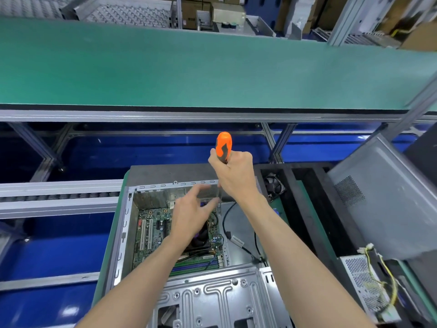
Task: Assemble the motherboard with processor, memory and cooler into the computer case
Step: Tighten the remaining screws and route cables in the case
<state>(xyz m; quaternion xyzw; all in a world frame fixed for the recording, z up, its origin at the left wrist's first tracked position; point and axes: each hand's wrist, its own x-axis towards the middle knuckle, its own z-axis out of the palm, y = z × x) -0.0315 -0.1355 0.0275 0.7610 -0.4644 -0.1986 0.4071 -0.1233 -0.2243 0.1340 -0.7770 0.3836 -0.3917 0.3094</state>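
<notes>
The fingers (233, 162) of the right hand (234, 174) are curled tight round the orange-and-black handle of a screwdriver (223, 146), which stands nearly upright, its long axis running from the rounded handle top down along a thin metal shaft to a tip that points into the computer case (125, 235). The tip itself seems to meet the far right corner of the motherboard (151, 233), though the left hand partly covers that spot and the contact cannot be confirmed. The left hand (191, 216) hovers over the board with its fingers straight and spread apart, gripping nothing, the fingertips close beside the shaft. The motherboard lies flat in the bottom of the open case, its long side running away from the person, white expansion slots on the left and the memory slots along the near edge. The dark cooler (201, 240) sits on the board under the left wrist, mostly hidden. A black cable (227, 216) loops just right of the board. A loose fan (274, 185) rests in a black foam tray (307, 209) to the right of the case, and a power supply (364, 280) with yellow wires lies farther right.
</notes>
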